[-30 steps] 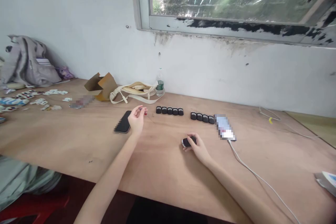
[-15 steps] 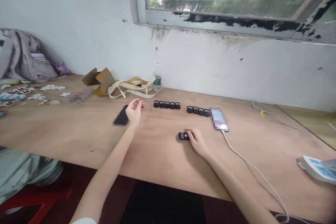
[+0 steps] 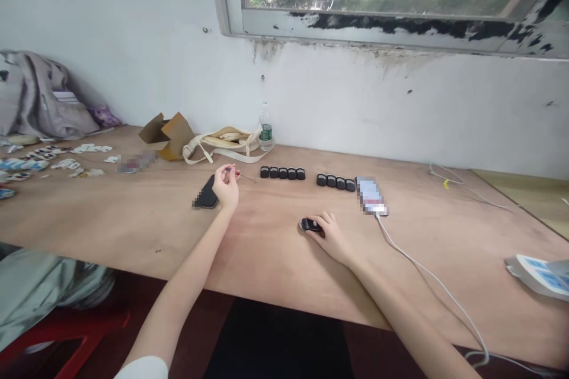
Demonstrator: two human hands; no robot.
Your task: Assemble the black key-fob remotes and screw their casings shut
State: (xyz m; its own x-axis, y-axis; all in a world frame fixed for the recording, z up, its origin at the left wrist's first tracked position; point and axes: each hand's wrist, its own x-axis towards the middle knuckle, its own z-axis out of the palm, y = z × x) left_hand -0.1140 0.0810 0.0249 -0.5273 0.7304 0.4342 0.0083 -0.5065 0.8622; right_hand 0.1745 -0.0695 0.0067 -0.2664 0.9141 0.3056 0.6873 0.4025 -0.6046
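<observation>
Red-handled precision screwdriver (image 3: 237, 173) pinched in the fingertips of the left hand (image 3: 226, 188); right hand (image 3: 329, 235) clamped over a black key fob (image 3: 310, 225) on the plywood table (image 3: 267, 237). Black phone (image 3: 205, 193) just beside the left hand — two rows of small black blocks (image 3: 283, 173) lie beyond, between the hands and the wall.

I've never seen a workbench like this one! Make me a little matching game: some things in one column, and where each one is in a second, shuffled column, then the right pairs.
Things:
1 small screwdriver
2 black key fob
3 water bottle
4 white cable

Places:
A under the right hand
B beside a cream bag, near the wall
C pinched in the left hand
D trailing across the plywood table

Pairs: 1C, 2A, 3B, 4D
</observation>
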